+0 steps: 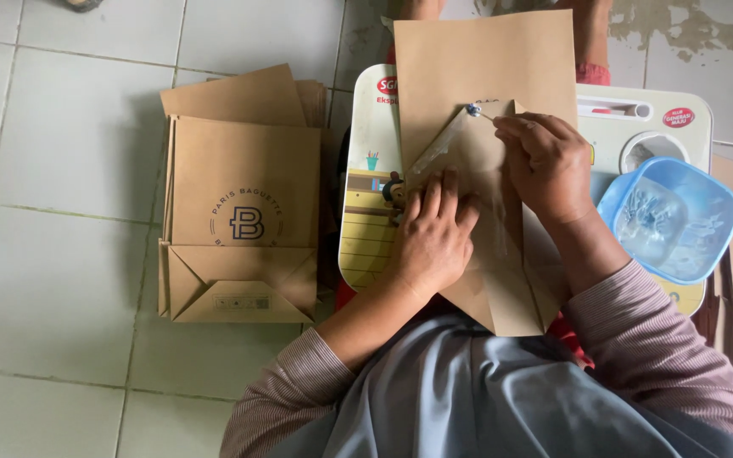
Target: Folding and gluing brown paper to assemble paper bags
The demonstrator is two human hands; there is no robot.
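On the small surface [366,170], left hand [431,237] presses a half-glued paper bag [485,59] flat, fingers together; right hand [546,163] pinches a glue brush [478,111]. Finished bags [243,212] lie stacked left of it.

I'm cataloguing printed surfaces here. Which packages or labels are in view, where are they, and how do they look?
Paper bag stack: floor, left; flat brown, dark round logo.
Paper bag: on the small table, under both hands; plain brown.
Small table: centre; white, cartoon print, red oval labels.

We see a stack of flat brown paper bags [243,212] on the floor at left — dark round emblem on top — and another brown bag [485,68] on the bench.
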